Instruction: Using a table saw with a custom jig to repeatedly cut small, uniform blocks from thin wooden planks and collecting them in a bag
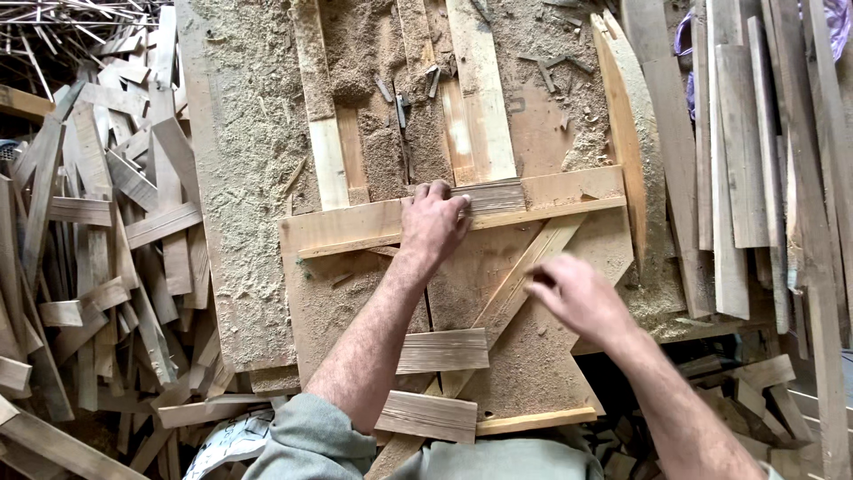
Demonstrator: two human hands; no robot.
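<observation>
Leftmost, a heap of wood offcuts fills the left edge of the frame, pieces overlapping so that single shapes are hard to make out; its lower part is cut off by the frame. Next right, the worktop is coated in sawdust.

Left hand, centre frame: palm down, forearm reaching up from the lower middle, fingers spread over the left end of a stack of thin wood slats. Grip pressing flat on the stack, not closed round it. The stack lies across a horizontal board; long axis runs left to right. The hand hides its left end.

Below, two more slat bundles lie near the forearm, long axes also left to right.

Right hand, right of centre: blurred, fingers curled loosely, over a diagonal batten. Cannot tell whether it holds anything.

Far right, long planks stand lengthwise, tops cut off.
</observation>
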